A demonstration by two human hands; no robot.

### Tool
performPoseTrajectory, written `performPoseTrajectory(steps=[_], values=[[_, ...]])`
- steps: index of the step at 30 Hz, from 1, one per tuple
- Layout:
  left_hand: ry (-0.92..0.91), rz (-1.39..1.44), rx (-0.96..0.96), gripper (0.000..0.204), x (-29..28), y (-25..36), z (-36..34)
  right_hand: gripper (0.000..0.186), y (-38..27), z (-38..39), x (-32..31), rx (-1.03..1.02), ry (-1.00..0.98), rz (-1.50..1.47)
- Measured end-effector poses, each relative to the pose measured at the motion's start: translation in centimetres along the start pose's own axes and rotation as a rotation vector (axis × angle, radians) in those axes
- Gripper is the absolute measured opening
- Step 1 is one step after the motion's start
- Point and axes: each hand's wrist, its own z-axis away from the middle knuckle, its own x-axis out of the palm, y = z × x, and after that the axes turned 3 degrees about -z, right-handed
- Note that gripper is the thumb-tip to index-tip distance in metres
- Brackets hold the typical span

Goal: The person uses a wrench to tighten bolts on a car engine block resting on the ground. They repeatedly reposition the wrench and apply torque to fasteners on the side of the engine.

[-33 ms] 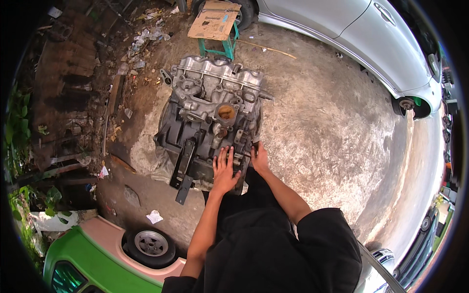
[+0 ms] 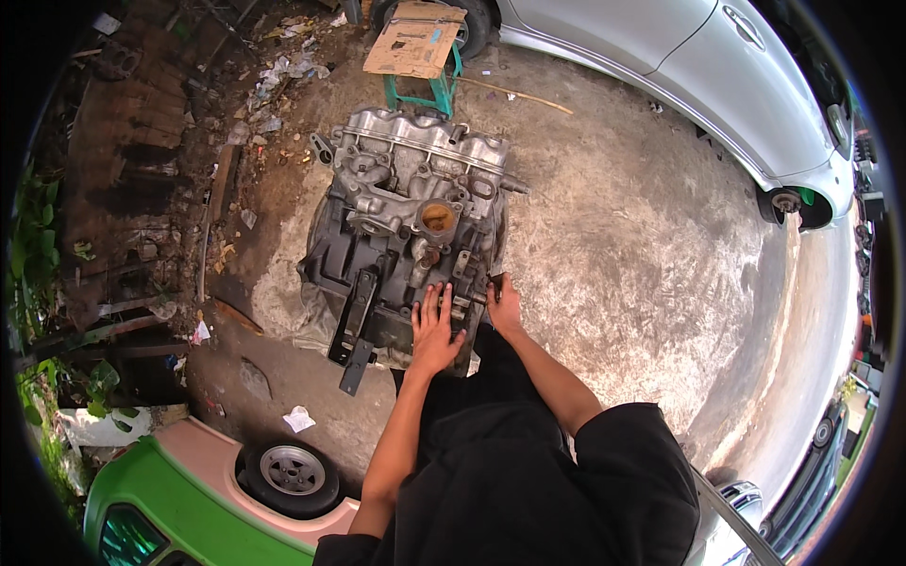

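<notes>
A large metal engine block (image 2: 330, 259) stands on the ground in front of me, with a ribbed silver cover (image 2: 425, 132) along its far side. Near its middle, a round port (image 2: 437, 219) shows a rusty orange inside. My left hand (image 2: 434, 338) lies flat on the near part of the block, fingers spread and holding nothing. At the block's near right edge, my right hand (image 2: 505, 307) is closed, its fingers curled against a small dark part that I cannot make out. A black metal bracket (image 2: 355, 321) sticks out toward me, left of my left hand.
Beyond the engine stands a green stool (image 2: 439, 94) topped with cardboard (image 2: 415, 40). A silver car (image 2: 651, 47) is at the far right. Litter (image 2: 274, 80) and boards (image 2: 127, 123) lie to the left. A green and pink vehicle (image 2: 198, 500) is at the near left.
My right hand has shifted very slightly to the right at the engine's edge. My left hand and the engine have stayed in place.
</notes>
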Motion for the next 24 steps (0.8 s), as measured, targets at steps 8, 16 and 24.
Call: performPoseTrajectory(steps=[8, 16, 24], values=[[-0.022, -0.02, -0.01, 0.101, 0.2, 0.0, 0.1, 0.014, 2.9, -3.2, -1.0, 0.364, 0.15, -0.566], [-0.051, -0.035, -0.018, 0.101, 0.1, 0.1, 0.0, 0.017, 5.1, -6.1, -0.9, 0.472, 0.21, -0.727], [-0.046, -0.036, -0.021, 0.102, 0.2, 0.0, 0.0, 0.039, 5.8, -9.0, 1.1, 0.72, -0.064, -0.439]])
